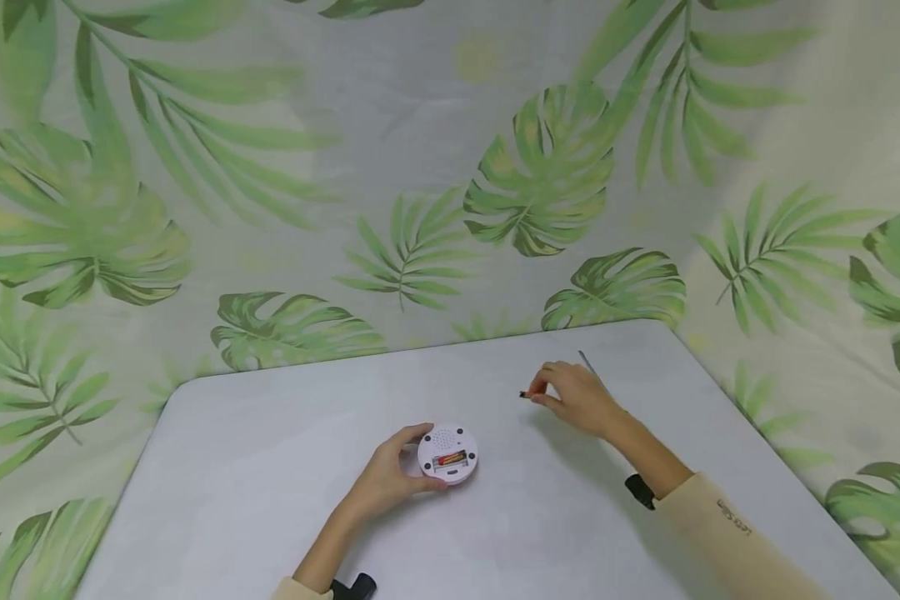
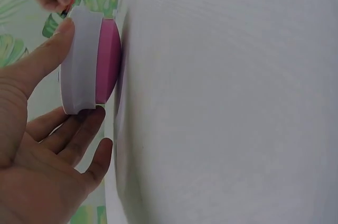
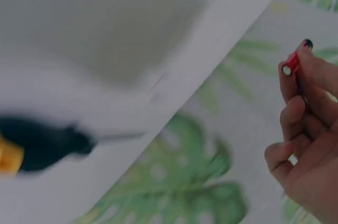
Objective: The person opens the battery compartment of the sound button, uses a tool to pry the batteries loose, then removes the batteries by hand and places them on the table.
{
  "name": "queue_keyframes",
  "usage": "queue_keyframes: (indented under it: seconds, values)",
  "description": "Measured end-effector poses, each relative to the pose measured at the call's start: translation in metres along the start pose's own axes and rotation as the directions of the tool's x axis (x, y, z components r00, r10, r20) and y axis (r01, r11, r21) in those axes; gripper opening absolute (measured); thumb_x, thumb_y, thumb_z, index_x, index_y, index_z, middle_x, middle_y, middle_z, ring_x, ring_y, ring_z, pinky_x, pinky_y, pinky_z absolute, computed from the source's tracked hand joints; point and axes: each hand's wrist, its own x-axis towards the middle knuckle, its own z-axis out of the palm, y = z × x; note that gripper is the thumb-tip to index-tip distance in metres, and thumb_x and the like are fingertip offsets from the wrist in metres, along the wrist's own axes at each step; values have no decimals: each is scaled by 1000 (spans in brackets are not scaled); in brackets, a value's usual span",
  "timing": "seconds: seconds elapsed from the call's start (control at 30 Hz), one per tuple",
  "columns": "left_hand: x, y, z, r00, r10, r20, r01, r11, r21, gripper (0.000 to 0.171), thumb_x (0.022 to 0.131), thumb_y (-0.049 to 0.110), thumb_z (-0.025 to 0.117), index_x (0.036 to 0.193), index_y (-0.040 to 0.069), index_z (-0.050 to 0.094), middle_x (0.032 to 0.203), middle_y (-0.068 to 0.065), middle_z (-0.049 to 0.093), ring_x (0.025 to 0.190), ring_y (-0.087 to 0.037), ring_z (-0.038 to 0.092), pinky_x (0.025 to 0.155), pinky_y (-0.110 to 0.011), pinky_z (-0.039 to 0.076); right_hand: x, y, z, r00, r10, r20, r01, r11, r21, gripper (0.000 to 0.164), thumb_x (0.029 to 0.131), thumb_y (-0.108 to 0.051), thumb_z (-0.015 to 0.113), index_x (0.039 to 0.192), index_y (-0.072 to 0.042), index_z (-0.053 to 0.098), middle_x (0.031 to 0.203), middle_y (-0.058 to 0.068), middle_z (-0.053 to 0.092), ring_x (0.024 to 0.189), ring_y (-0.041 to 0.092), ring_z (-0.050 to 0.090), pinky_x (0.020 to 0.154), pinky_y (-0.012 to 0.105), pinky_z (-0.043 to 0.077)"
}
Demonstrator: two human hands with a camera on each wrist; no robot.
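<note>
A round white battery-powered device (image 1: 442, 439) with speaker holes has its battery compartment facing up. A red battery (image 1: 451, 458) lies in that compartment. My left hand (image 1: 385, 477) grips the device's rim between thumb and fingers; the left wrist view shows its pink side (image 2: 108, 63) facing the table, and whether it touches is hard to tell. To the right and farther back, my right hand (image 1: 579, 398) pinches a red and black battery (image 3: 293, 61) between thumb and fingertips, above the table and apart from the device.
A screwdriver (image 3: 47, 142) with a dark and yellow handle lies on the table by the right arm; in the head view mostly its shaft (image 1: 586, 362) shows. The white table (image 1: 270, 442) ends at a leaf-patterned cloth (image 1: 405, 167) behind and at the sides.
</note>
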Motion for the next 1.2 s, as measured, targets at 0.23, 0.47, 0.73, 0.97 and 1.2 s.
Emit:
queue_keyframes:
  seconds: [0.23,0.47,0.73,0.97,1.2]
  values:
    - [-1,-1,-2,1000,8,13,-8,1000,-15,87,71,26,96,147,12,55,145,-11,62,120,-31,61,102,-53,49,-21,93,-28,918,395,-22,-395,918,-1,17,97,-18,71,100,-1,76,99,16,75,84,32,68,62,40,50]
    - [-2,-3,-4,999,-18,27,20,999,-42,87,71,28,96,148,16,55,147,-7,62,120,-27,60,103,-48,48,-24,147,-18,858,514,-20,-514,856,-60,22,98,-18,69,98,2,76,97,21,76,77,32,68,60,41,48]
    - [-1,-2,-2,999,-11,52,14,998,-68,88,73,28,95,149,15,53,148,-8,60,126,-27,58,104,-48,48,-23,163,-5,828,560,-3,-557,824,-107,23,97,-19,68,96,2,76,98,23,75,87,41,68,73,52,47]
    - [-1,-3,-2,998,-5,62,9,997,-75,87,75,30,94,150,16,52,151,-8,58,122,-30,59,104,-53,47,-31,175,4,822,569,11,-562,815,-138,22,97,-19,68,92,1,77,96,22,76,85,40,68,71,52,48]
    - [-1,-3,-6,998,-17,62,22,997,-77,88,75,30,94,151,15,52,152,-8,57,122,-32,59,104,-54,47,-27,171,5,851,525,-15,-519,837,-175,23,96,-18,68,97,4,75,99,27,72,89,47,66,73,57,46]
